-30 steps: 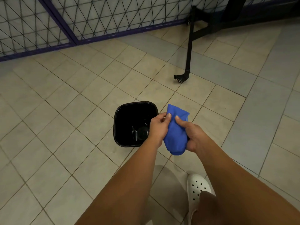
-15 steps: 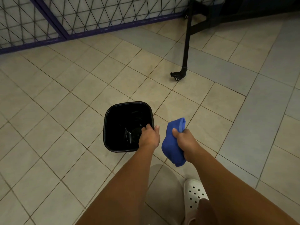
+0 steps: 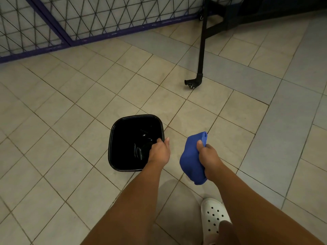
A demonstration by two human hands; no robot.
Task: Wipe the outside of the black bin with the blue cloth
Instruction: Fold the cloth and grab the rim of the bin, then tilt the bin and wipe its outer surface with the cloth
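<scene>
A square black bin [image 3: 120,138] stands upright on the tiled floor, seen from above, its inside dark and glossy. My left hand [image 3: 159,152] grips the bin's right rim, fingers curled inside and thumb outside. My right hand [image 3: 208,156] holds a bunched blue cloth [image 3: 192,161] to the right of the bin, apart from it. The cloth hangs down below my fist.
A black metal leg with a caster [image 3: 192,84] stands on the floor beyond the bin to the right. A purple-framed wire mesh fence [image 3: 88,20] runs along the back. My white clog [image 3: 214,220] is at the bottom right. Beige tiles surround the bin.
My left hand let go of the cloth and took hold of the bin's right rim. My right hand carried the cloth away to the right.
</scene>
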